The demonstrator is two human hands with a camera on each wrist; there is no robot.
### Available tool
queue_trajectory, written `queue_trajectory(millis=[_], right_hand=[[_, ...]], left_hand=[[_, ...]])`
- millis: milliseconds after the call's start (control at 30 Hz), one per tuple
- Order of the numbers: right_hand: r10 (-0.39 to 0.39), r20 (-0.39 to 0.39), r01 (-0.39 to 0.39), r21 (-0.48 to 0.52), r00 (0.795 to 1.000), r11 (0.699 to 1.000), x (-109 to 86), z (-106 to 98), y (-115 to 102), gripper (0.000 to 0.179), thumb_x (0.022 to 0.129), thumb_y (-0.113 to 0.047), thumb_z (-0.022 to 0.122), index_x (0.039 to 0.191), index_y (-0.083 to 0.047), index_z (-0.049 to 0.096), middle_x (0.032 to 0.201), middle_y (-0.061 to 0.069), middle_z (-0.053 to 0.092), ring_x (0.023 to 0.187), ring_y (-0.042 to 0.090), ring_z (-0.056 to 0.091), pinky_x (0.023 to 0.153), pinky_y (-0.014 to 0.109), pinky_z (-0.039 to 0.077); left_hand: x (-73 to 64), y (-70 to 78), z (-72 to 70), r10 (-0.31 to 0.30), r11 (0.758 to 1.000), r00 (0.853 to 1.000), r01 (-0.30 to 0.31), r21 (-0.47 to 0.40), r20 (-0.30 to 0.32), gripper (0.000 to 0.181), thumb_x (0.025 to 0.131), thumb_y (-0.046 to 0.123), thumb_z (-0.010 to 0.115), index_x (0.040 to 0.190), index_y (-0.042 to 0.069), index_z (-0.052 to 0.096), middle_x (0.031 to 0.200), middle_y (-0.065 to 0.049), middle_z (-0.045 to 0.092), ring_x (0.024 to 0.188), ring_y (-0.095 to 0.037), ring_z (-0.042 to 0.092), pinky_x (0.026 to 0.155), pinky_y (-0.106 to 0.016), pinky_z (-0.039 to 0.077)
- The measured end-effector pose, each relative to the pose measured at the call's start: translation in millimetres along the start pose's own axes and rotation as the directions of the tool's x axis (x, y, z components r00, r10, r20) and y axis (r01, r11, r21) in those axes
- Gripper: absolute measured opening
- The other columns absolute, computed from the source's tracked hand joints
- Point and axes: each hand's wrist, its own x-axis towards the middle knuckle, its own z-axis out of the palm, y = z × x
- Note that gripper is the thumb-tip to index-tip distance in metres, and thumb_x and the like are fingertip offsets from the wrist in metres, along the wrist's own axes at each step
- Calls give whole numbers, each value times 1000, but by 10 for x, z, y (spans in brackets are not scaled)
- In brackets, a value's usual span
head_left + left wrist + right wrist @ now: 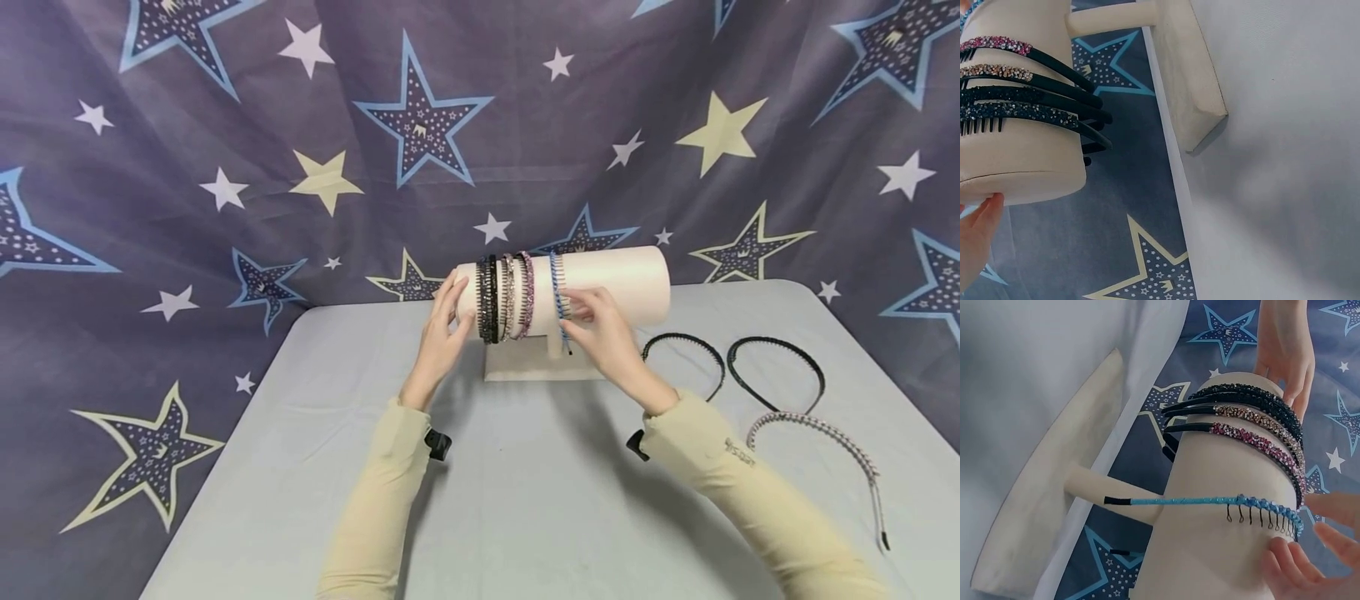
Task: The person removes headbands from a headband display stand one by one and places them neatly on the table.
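Observation:
A cream, padded cylindrical headband stand (626, 283) lies level on a short post. Toward its left end it carries several headbands: black glittery headbands (487, 300), a rose-gold sparkly one (507, 297) and a pink-purple one (527, 296). My left hand (438, 342) rests against the cylinder's left end, fingers and thumb spread on it. Farther right, above the post, my right hand (606, 340) pinches a blue beaded headband (1260, 505) with wire comb teeth. That band lies across the cylinder, with its black-tipped end hanging free in the right wrist view.
Two dark headbands (776, 340) lie on the light table (315, 500) to the right of the stand. Nearer the front right is a pinkish beaded headband (832, 433). The stand's flat base (517, 367) sits near a star-patterned curtain (525, 158).

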Motion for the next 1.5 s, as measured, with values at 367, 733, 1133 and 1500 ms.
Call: queue_trajectory(millis=[367,733,1133,1500], right_hand=[[13,-47,-14,-36,999,999,32,126,29,41,73,4,66,113,-1,58,96,16,43,77,24,51,72,34,51],[13,-79,-17,-54,997,998,68,138,53,37,74,5,65,110,-1,60,91,14,45,73,22,52,65,31,50],[26,-60,-29,-43,998,999,62,52,58,37,74,6,65,110,1,60,90,16,47,73,25,54,66,33,50],[16,-77,-21,-67,997,998,42,-11,122,37,73,7,65,110,1,60,89,16,47,72,26,55,66,34,51]], left_hand=[[5,-141,30,-4,1000,1000,4,-2,-3,46,88,1,48,132,-2,36,143,-17,22,126,-32,30,98,-47,35],[50,-383,71,19,1000,1000,-19,20,-5,46,90,12,48,135,11,36,145,-4,21,128,-22,29,98,-41,36],[50,-365,73,25,999,1000,-25,30,-5,46,90,11,47,134,9,37,145,-8,21,127,-23,30,97,-42,37],[51,-357,75,23,1000,1000,-23,13,-12,46,90,13,48,135,11,37,145,1,20,127,-22,31,98,-42,37]])
